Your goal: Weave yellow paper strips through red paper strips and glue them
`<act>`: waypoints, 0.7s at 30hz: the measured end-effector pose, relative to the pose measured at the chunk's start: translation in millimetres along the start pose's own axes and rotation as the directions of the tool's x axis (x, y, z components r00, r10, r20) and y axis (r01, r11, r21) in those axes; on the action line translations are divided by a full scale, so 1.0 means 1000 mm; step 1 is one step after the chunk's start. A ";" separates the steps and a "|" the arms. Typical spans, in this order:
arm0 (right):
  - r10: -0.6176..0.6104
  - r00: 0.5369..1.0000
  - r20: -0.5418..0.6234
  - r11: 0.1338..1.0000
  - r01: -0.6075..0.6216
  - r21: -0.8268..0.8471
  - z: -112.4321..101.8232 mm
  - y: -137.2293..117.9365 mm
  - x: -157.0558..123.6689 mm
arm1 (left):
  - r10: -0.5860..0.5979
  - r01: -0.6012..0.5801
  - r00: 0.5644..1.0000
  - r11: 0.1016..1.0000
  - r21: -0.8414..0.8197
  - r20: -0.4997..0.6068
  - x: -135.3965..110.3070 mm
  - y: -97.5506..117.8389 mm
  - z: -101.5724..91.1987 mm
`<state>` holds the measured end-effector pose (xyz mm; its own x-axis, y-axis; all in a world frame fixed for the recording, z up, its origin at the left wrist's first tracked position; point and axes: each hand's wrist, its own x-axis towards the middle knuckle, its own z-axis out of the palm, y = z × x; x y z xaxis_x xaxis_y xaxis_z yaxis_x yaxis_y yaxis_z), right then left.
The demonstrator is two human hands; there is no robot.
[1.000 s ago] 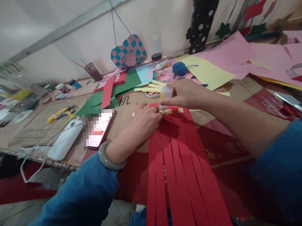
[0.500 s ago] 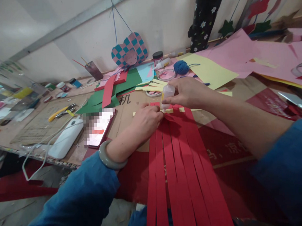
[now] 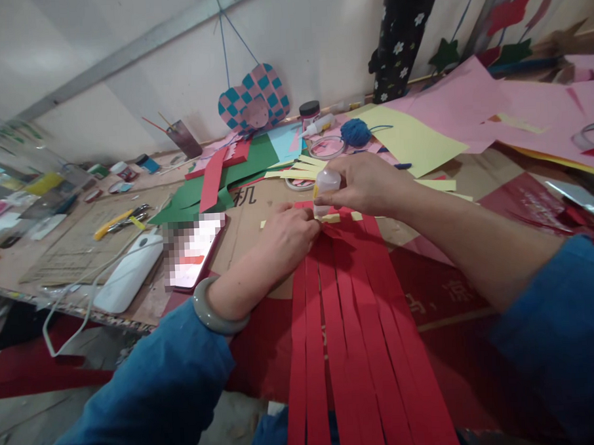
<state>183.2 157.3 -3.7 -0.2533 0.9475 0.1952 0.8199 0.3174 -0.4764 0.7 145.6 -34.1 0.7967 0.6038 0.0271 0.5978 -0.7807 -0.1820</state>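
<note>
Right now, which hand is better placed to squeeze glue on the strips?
Probably the right hand: it holds the glue bottle tip-down over the red strips, while the left hand rests on them.

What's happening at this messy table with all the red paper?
A person in blue sleeves is working over a row of long red paper strips laid side by side on the table. The right hand holds a small clear glue bottle tip-down at the far end of the strips, where a yellow strip crosses them. The left hand presses on the strips right beside it.
</note>
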 end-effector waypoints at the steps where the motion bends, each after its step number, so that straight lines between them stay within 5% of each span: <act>1: 0.000 1.000 -0.002 1.000 0.000 0.003 0.000 0.000 0.000 | 0.005 -0.005 1.000 1.000 0.002 -0.004 0.000 0.000 0.000; 21: 0.043 0.999 0.002 0.999 -0.043 -0.002 -0.003 0.000 0.000 | 0.023 -0.022 0.999 1.000 0.021 -0.036 -0.001 0.000 0.000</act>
<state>184.8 157.2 -1.7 -0.2192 0.9602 0.1730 0.8308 0.2767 -0.4830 -0.4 145.0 -33.7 0.8130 0.5794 0.0582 0.5778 -0.7903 -0.2036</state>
